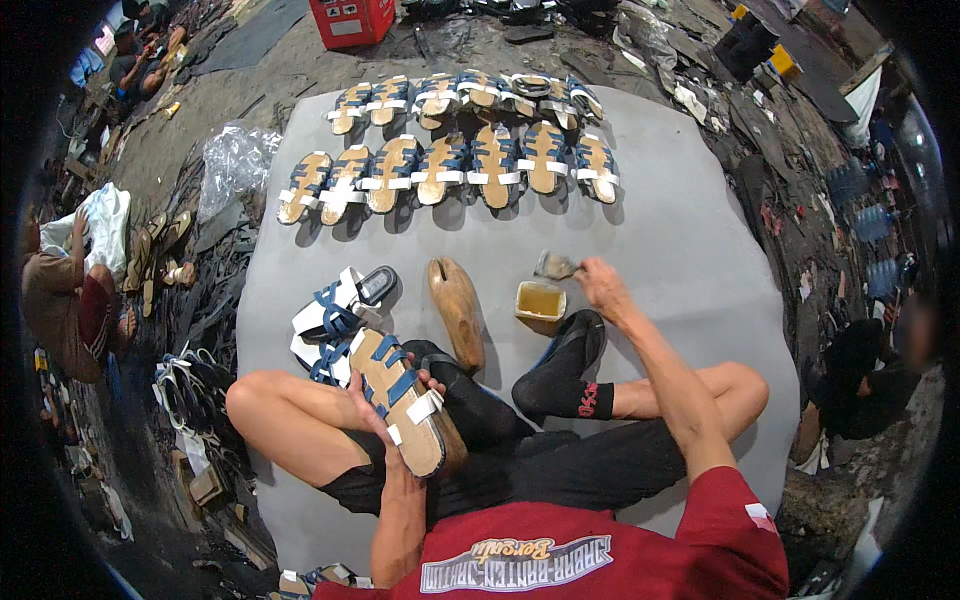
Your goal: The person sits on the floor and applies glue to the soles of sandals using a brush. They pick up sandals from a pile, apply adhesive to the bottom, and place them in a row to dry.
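My left hand (372, 412) grips a half-made sandal (420, 447) over my lap, its tan bottom facing up. Blue straps and white tabs wrap onto that bottom, and brown wood, apparently a shoe last, shows at its lower edge. My right hand (604, 288) is closed round a brush (553, 265), held just beyond a small white tub (527, 313) of amber liquid. Between the hands lies a wooden shoe last (456, 312). Next to the held sandal are blue-strapped white uppers (330, 312) and a dark-soled sandal piece (377, 285).
Two rows of blue-strapped sandals (441, 168) lie across the far part of the grey mat (670, 210). Scraps, a clear plastic bag (238, 165) and a red box (352, 22) surround it. Other people (75, 285) sit at the left and right. My crossed legs occupy the near side.
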